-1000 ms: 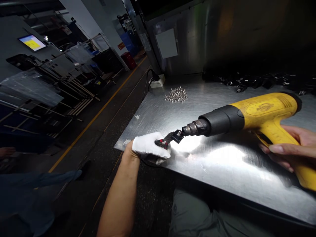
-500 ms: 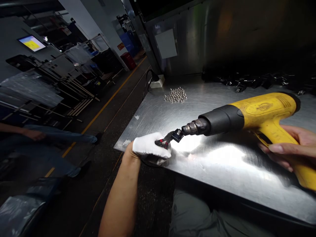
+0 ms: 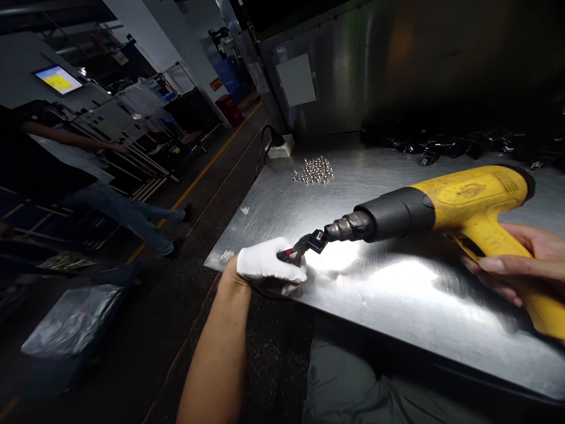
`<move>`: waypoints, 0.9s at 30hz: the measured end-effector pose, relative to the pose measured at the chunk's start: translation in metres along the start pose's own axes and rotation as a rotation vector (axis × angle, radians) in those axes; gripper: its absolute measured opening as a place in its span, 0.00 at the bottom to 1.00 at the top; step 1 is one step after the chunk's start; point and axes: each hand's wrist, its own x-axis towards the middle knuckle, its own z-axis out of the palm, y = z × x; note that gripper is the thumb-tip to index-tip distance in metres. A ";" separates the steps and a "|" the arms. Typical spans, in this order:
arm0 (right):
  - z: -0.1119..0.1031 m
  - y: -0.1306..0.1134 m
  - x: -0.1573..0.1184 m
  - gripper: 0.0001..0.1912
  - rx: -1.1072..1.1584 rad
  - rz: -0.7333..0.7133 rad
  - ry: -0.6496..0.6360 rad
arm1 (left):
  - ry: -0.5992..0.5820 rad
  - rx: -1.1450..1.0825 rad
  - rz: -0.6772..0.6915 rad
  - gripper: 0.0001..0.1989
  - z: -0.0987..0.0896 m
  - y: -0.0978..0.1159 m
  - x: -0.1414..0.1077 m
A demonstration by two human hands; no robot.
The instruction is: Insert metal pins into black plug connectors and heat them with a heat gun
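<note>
My left hand [image 3: 270, 264], in a white glove, is closed around the handles of a pair of pliers [image 3: 301, 245] with red marks. Gripped in the plier jaws is a small black part [image 3: 316, 242] with a shiny metal piece on top. My bare right hand [image 3: 507, 265] is wrapped around the handle of a yellow heat gun [image 3: 474, 191]. The gun's stepped metal nozzle [image 3: 350, 227] points left, its tip right beside the small part; whether they touch I cannot tell. Both are held above the metal table [image 3: 379, 294].
Several small metal fittings [image 3: 314, 170] sit grouped on the table. Behind them is a white power strip [image 3: 281, 146] with a black plug. Dark parts [image 3: 468, 144] are heaped along the back right. On the left, a person [image 3: 119, 209] walks near a cart carrying a plastic-wrapped bundle [image 3: 73, 318].
Both my hands, the pliers and the heat gun have stayed nearly still. The person at the left has moved up and further into view, and the cart with the wrapped bundle has shifted right.
</note>
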 end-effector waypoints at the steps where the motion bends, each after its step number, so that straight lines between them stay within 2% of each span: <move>1: 0.001 -0.001 -0.001 0.20 0.003 -0.002 0.004 | 0.000 0.001 0.002 0.16 0.000 -0.001 0.000; 9: -0.004 0.006 0.003 0.21 0.037 -0.006 0.018 | -0.013 -0.007 0.064 0.15 -0.003 -0.008 0.000; 17: -0.015 0.018 0.010 0.16 0.038 -0.071 -0.061 | 0.004 -0.016 0.031 0.15 -0.001 -0.003 -0.001; 27: -0.009 0.010 0.006 0.17 0.041 -0.063 -0.067 | 0.011 -0.005 0.011 0.14 0.001 0.002 -0.002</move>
